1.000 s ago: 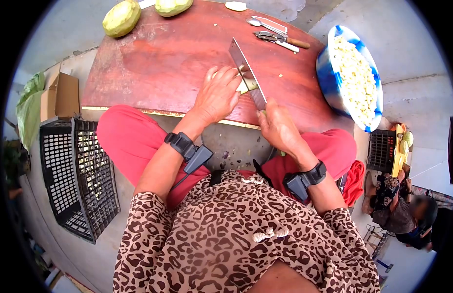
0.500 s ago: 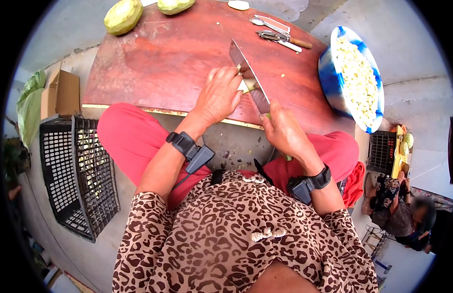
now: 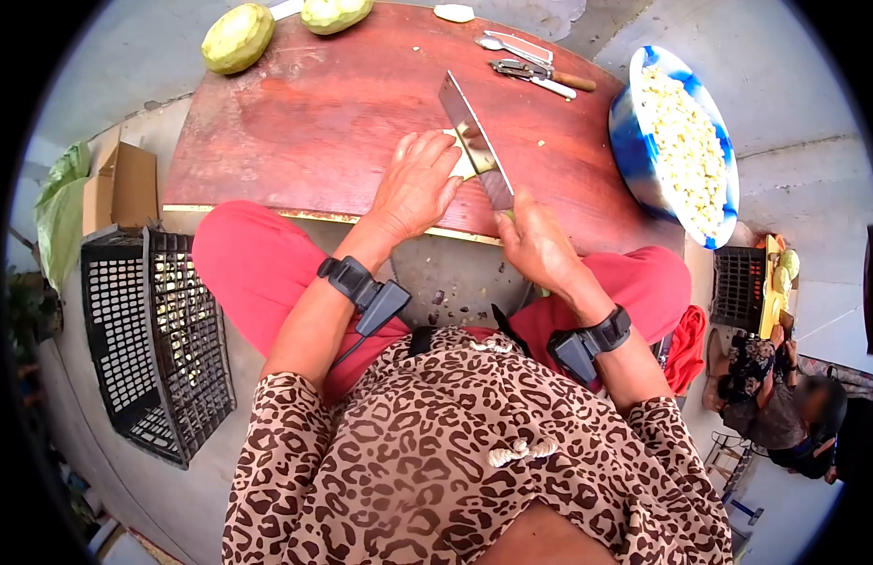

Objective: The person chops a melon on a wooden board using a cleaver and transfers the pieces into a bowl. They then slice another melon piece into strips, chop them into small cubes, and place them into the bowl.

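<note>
Left hand [image 3: 413,188], fingers close together, presses a pale green slice [image 3: 465,169] onto the red wooden table [image 3: 295,122]; right hand [image 3: 540,247] wraps the handle of a cleaver [image 3: 467,122], blade at the slice's right end. 2 peeled fruits [image 3: 239,40] lie far left, near the table's edge.

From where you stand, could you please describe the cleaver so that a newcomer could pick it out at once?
Find the red table, then the right hand at its near edge. The cleaver extends from that hand, its broad blade beside the left hand. Unlike the small tools lying farther back, it is held and far bigger.
</note>
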The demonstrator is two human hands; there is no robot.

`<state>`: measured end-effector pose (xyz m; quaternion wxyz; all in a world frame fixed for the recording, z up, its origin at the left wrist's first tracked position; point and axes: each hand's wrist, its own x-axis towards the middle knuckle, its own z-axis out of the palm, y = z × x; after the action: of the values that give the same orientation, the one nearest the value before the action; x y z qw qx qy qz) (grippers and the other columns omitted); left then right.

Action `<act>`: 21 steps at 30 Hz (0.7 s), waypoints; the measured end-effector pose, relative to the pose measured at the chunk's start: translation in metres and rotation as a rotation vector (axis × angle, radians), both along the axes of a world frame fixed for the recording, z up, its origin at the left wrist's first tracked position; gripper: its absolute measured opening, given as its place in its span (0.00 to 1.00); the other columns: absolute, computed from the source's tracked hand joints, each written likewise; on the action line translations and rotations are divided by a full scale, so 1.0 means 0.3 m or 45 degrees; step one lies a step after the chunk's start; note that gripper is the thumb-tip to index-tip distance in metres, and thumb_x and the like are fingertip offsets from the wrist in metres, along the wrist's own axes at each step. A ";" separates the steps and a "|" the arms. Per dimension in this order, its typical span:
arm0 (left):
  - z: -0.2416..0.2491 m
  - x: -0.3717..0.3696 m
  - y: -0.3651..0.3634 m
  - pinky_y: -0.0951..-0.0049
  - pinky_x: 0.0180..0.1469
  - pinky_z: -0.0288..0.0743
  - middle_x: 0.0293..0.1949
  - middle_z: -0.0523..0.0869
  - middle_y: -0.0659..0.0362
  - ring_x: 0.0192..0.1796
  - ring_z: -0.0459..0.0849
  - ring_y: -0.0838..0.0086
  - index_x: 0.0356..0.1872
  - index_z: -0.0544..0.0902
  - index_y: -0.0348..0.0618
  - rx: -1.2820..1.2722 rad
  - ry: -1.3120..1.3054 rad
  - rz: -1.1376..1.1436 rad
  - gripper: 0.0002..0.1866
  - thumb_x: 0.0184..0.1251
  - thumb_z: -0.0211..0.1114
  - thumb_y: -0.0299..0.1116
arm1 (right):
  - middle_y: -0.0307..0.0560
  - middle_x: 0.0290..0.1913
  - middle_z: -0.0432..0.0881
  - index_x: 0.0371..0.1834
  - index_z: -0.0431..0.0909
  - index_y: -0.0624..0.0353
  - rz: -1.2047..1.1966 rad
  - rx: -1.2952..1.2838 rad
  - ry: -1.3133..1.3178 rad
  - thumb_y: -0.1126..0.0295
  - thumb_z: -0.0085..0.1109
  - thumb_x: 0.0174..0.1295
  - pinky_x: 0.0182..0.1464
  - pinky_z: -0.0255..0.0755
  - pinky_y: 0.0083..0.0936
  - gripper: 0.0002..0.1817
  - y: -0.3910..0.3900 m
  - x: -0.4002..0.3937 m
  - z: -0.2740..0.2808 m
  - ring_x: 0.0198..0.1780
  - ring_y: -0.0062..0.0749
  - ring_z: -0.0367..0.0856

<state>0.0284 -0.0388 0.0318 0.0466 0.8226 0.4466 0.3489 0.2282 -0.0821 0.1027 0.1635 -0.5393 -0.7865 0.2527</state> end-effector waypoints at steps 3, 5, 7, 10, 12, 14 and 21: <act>0.002 0.000 0.003 0.54 0.68 0.61 0.57 0.76 0.48 0.63 0.70 0.52 0.51 0.78 0.35 -0.010 -0.022 0.007 0.20 0.58 0.66 0.31 | 0.76 0.26 0.77 0.33 0.68 0.73 -0.021 -0.017 0.006 0.75 0.58 0.62 0.34 0.72 0.54 0.10 -0.005 0.004 0.015 0.33 0.73 0.79; 0.009 0.001 0.002 0.54 0.68 0.61 0.57 0.76 0.48 0.63 0.71 0.52 0.51 0.78 0.35 -0.039 -0.047 0.004 0.20 0.58 0.67 0.31 | 0.76 0.25 0.77 0.33 0.68 0.74 -0.006 -0.020 -0.003 0.76 0.58 0.62 0.34 0.72 0.54 0.10 -0.007 0.008 0.023 0.33 0.73 0.79; 0.010 0.000 0.000 0.54 0.68 0.62 0.56 0.76 0.48 0.62 0.71 0.52 0.51 0.77 0.35 -0.045 -0.056 0.002 0.20 0.57 0.67 0.31 | 0.77 0.25 0.77 0.34 0.68 0.74 0.013 -0.038 -0.003 0.76 0.57 0.62 0.34 0.72 0.54 0.10 -0.009 0.009 0.040 0.33 0.73 0.79; 0.009 0.000 0.003 0.55 0.67 0.62 0.56 0.76 0.48 0.62 0.71 0.52 0.51 0.77 0.35 -0.025 -0.053 -0.006 0.20 0.57 0.67 0.31 | 0.77 0.25 0.77 0.34 0.68 0.74 0.014 -0.117 -0.048 0.76 0.57 0.61 0.34 0.72 0.54 0.10 -0.009 0.002 0.071 0.33 0.73 0.79; 0.009 -0.001 0.002 0.55 0.67 0.62 0.56 0.76 0.48 0.62 0.71 0.52 0.50 0.77 0.35 -0.037 -0.056 -0.008 0.20 0.56 0.67 0.31 | 0.77 0.25 0.77 0.34 0.68 0.74 0.049 -0.098 -0.071 0.76 0.57 0.61 0.34 0.71 0.55 0.10 -0.007 0.007 0.079 0.32 0.73 0.79; 0.013 -0.003 0.001 0.55 0.67 0.62 0.55 0.76 0.48 0.61 0.71 0.52 0.49 0.78 0.35 -0.033 -0.068 -0.018 0.20 0.56 0.67 0.31 | 0.75 0.24 0.76 0.34 0.67 0.72 0.085 -0.089 -0.093 0.75 0.58 0.62 0.32 0.70 0.54 0.11 -0.002 0.012 0.083 0.31 0.72 0.78; 0.012 -0.003 0.004 0.55 0.66 0.63 0.54 0.76 0.48 0.61 0.71 0.52 0.49 0.78 0.35 -0.028 -0.073 -0.027 0.19 0.55 0.67 0.30 | 0.71 0.23 0.76 0.34 0.66 0.70 0.118 0.047 -0.071 0.73 0.59 0.63 0.30 0.67 0.52 0.12 0.013 0.002 0.031 0.29 0.70 0.77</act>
<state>0.0274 -0.0377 0.0355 0.0720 0.8163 0.4402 0.3670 0.2288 -0.0782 0.1120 0.1396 -0.5060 -0.8194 0.2305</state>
